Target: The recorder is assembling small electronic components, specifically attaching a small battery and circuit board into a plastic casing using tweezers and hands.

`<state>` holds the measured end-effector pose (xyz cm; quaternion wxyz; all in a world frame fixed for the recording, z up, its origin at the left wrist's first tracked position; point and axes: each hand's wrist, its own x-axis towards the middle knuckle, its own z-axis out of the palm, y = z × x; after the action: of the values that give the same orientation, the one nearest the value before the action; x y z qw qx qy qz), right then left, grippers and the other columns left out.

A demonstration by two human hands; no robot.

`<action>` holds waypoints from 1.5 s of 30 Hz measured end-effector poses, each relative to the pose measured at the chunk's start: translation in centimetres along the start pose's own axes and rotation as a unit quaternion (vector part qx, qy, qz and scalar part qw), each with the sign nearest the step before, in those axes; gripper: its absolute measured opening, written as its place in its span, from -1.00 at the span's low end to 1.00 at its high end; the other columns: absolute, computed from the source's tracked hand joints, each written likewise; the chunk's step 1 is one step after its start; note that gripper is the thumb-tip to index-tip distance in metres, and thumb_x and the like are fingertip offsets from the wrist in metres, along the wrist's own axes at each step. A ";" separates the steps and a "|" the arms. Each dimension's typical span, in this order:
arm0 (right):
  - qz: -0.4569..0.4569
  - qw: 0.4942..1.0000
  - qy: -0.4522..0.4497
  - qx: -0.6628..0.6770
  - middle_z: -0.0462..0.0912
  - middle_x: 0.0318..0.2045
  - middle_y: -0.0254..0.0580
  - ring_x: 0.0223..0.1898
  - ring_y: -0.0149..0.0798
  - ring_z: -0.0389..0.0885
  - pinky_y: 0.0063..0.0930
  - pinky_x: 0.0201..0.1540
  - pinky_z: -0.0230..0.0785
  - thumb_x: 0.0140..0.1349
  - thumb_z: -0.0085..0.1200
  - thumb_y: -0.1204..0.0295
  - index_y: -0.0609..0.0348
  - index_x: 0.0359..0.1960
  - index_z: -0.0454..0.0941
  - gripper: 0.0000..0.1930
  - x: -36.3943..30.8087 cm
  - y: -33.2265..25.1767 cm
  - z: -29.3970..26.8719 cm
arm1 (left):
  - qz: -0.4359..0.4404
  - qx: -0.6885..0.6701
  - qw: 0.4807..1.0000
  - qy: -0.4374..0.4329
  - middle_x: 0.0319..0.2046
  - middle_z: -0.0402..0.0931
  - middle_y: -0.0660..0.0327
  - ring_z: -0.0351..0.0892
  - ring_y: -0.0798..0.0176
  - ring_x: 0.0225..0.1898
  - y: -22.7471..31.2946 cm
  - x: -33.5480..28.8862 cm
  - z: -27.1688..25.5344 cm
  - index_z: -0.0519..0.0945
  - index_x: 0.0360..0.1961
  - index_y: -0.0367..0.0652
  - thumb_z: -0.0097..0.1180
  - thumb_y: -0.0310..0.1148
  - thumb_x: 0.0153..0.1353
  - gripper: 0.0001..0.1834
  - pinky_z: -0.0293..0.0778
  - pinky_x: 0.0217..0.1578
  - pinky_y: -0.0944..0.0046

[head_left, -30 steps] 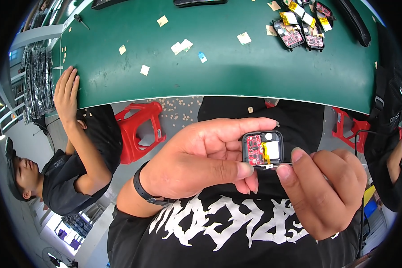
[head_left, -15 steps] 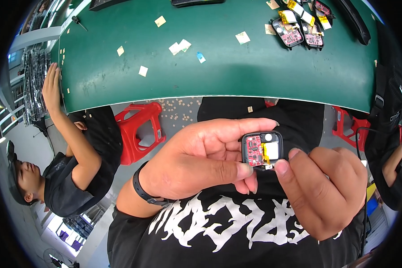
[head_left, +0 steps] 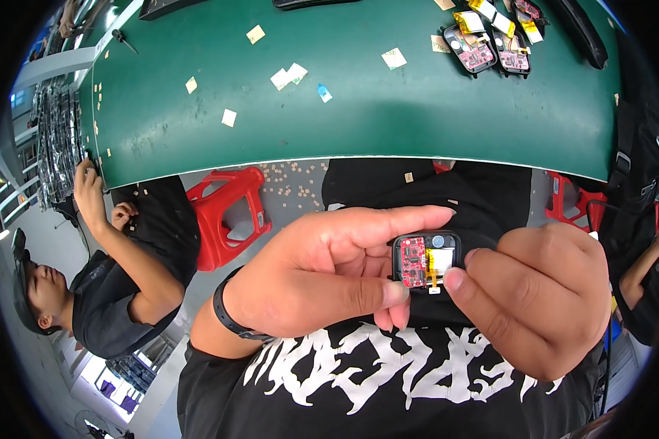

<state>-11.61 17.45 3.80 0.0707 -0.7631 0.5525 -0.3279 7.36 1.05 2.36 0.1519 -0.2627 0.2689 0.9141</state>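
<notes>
My left hand (head_left: 322,267) holds an opened black electronic device case (head_left: 396,257) between thumb and fingers, above my lap. Inside it are a red circuit board (head_left: 414,262), a silver battery with yellow tape (head_left: 440,261) and a round grey part (head_left: 438,241). A short yellow ribbon ends in a small white connector (head_left: 435,290) that sticks out past the lower edge. The thumb and curled forefinger of my right hand (head_left: 538,296) close on the case's right edge; whether they pinch anything smaller there is hidden.
A green table (head_left: 344,132) spans the far side, with scattered paper squares (head_left: 393,58) and a blue-and-white scrap (head_left: 324,92). Several similar opened cases (head_left: 474,55) lie at far right beside a long black object (head_left: 580,33). Red stools (head_left: 227,219) stand underneath. A co-worker (head_left: 117,285) sits at left.
The case has dropped slightly toward me with both hands. The white connector now shows more clearly below its edge, and the round part looks grey instead of white. The co-worker's raised hand has lowered.
</notes>
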 end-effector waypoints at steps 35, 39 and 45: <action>0.046 0.992 -0.059 -0.101 0.63 -0.47 -0.04 -0.52 -0.23 0.50 -0.49 -0.63 0.03 -0.23 0.27 0.53 0.42 -0.34 0.70 -0.68 0.4 -2.9 -0.3 | 0.003 -0.003 1.000 0.003 -0.16 0.65 0.03 0.66 0.35 -0.34 -0.4 0.1 -0.2 0.27 0.42 -0.48 0.06 -0.82 0.26 -0.32 0.61 -0.28 0.40; 0.031 0.994 -0.058 -0.086 0.62 -0.48 -0.07 -0.50 -0.23 0.52 -0.50 -0.64 0.05 -0.27 0.26 0.51 0.40 -0.37 0.70 -0.68 0.5 -2.3 -0.4 | -0.009 -0.002 1.000 0.003 -0.12 0.66 0.02 0.65 0.38 -0.33 -0.3 0.1 -0.2 0.28 0.42 -0.45 0.06 -0.82 0.27 -0.33 0.61 -0.27 0.41; 0.013 0.995 -0.073 -0.060 0.61 -0.49 -0.11 -0.49 -0.24 0.53 -0.51 -0.64 0.10 -0.33 0.24 0.47 0.37 -0.40 0.70 -0.66 0.7 -1.7 -0.1 | -0.008 0.020 1.000 -0.005 -0.10 0.67 0.02 0.63 0.40 -0.34 -0.6 0.0 -0.7 0.29 0.43 -0.42 0.07 -0.81 0.28 -0.33 0.60 -0.28 0.41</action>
<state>-10.21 17.50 5.01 0.0694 -0.7805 0.5744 -0.2368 7.94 1.15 1.58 0.1663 -0.2569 0.2845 0.9085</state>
